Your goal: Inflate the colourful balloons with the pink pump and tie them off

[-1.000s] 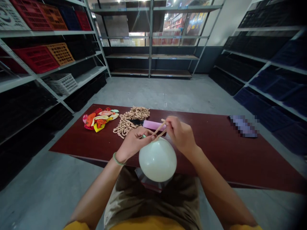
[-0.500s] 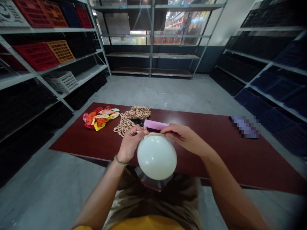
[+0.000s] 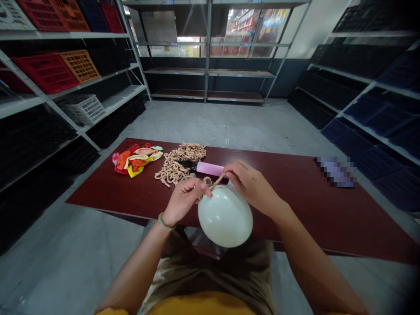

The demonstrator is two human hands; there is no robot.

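Observation:
An inflated pale mint balloon [image 3: 225, 218] hangs over the table's near edge, its neck end toward my hands. My left hand [image 3: 185, 199] is closed in a pinch at the neck, with the fingertips against the balloon's top. From there a beige cord [image 3: 218, 181] runs up to the right, and a small loop of it stands by my left fingertips. My right hand [image 3: 251, 186] pinches the cord's other end between thumb and fingers. Just beyond lies a pink balloon pump [image 3: 209, 169] with a black end. The knot area is partly hidden by my left fingers.
On the dark red table [image 3: 295, 201] lie a heap of beige cords [image 3: 183, 154] and a pile of limp coloured balloons [image 3: 136, 159]. A blurred purple item [image 3: 335, 171] sits at the right. Shelves with crates [image 3: 46, 72] stand left and right, and a rack [image 3: 207, 72] behind.
The balloon has shifted right. My right hand has risen and draws the cord up, so that it now shows stretched between both hands with a loop. My left hand has moved slightly right.

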